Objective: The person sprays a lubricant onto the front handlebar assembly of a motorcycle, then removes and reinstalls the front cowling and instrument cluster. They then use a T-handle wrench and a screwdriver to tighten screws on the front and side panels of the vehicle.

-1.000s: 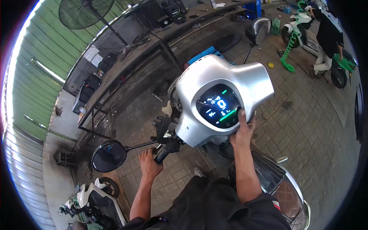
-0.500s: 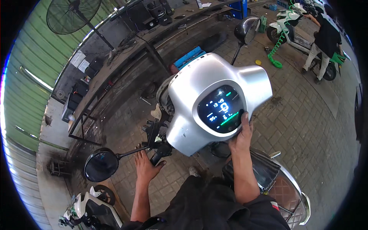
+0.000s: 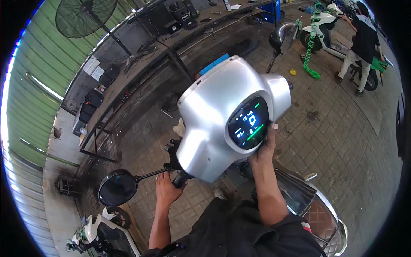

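Observation:
A silver scooter handlebar cover (image 3: 214, 115) with a lit round display (image 3: 248, 124) fills the middle of the view, tilted and lifted off the handlebar. My right hand (image 3: 263, 156) grips its lower right edge, thumb up along the display's rim; the other fingers are hidden beneath. At the left end of the bar, my left hand (image 3: 168, 189) is around the black handlebar grip (image 3: 180, 179), with the thumb on the near side. The left mirror (image 3: 117, 187) stands out beside that hand, and the right mirror (image 3: 282, 37) rises beyond the cover.
A long workbench (image 3: 124, 81) runs along the left wall beneath a large fan (image 3: 87, 19). A white scooter (image 3: 107, 233) stands at lower left. At upper right a person (image 3: 361, 43) handles another white scooter (image 3: 323, 25) near a green coiled hose (image 3: 311, 64). The brown seat (image 3: 319, 214) is at lower right.
The cover has turned and tipped, its left side coming lower and its display facing more to the right. My left hand has come in from spread fingers to hold the grip.

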A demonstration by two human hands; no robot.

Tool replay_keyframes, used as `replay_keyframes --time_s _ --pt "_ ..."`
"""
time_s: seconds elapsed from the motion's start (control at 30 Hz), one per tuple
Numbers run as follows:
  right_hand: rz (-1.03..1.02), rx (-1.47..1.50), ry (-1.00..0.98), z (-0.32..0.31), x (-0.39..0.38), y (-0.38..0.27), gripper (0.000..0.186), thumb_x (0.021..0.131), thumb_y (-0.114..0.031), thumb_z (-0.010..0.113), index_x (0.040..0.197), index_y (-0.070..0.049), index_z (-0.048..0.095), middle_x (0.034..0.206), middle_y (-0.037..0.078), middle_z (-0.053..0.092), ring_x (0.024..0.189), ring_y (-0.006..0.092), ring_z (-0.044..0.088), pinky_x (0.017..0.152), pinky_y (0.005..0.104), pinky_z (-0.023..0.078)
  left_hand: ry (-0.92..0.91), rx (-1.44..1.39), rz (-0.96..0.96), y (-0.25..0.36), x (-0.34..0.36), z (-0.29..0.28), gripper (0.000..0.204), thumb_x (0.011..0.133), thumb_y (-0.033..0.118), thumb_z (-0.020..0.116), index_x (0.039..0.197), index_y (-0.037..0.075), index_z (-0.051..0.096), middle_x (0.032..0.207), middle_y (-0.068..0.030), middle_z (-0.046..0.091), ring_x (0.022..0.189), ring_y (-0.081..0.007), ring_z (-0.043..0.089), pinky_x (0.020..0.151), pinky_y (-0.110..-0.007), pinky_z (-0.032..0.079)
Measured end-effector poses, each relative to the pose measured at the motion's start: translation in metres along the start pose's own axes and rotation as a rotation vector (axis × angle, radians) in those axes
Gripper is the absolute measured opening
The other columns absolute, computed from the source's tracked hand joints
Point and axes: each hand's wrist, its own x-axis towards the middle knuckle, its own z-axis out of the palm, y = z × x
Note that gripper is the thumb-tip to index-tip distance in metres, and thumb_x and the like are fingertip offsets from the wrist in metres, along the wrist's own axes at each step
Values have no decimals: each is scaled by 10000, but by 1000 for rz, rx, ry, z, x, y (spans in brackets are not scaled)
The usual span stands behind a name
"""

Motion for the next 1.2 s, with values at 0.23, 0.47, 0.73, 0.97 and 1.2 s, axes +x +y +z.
replay_keyframes --time_s 0.23,0.47,0.73,0.97,1.2 --pt "-202 -306 219 -54 -4 -22 514 983 -412 512 1331 -35 491 1296 116 564 1189 265 546 1031 439 438 -18 32 -42 1 2 -3 562 652 283 814 1095 28 582 932 -198 651 904 -390 632 782 -475 505" --pt "-180 -378 114 -124 -22 -99 602 972 -508 465 1373 -59 463 1278 96 572 1148 251 563 973 410 472 -32 28 -84 0 1 0 560 655 248 821 1110 24 584 1022 -210 639 963 -403 615 816 -473 500" --pt "206 -397 543 -190 -127 -70 644 966 -545 451 1389 -60 444 1267 90 559 1126 229 559 930 387 481 -23 15 -2 2 2 1 828 680 289 817 1339 -29 430 1273 -269 529 1182 -440 496 996 -479 410" --pt "49 -494 610 -166 -102 -62 681 960 -576 439 1403 -60 427 1258 84 548 1107 209 556 893 367 489 -48 45 8 -5 1 3 831 681 296 818 1346 -20 431 1299 -269 515 1204 -433 485 1021 -476 398" --pt "-99 -579 485 -131 -73 -90 659 973 -557 455 1363 -25 453 1254 126 586 1119 264 590 986 403 473 -41 41 42 0 4 3 796 683 287 819 1329 1 452 1260 -263 533 1167 -439 497 992 -486 409"
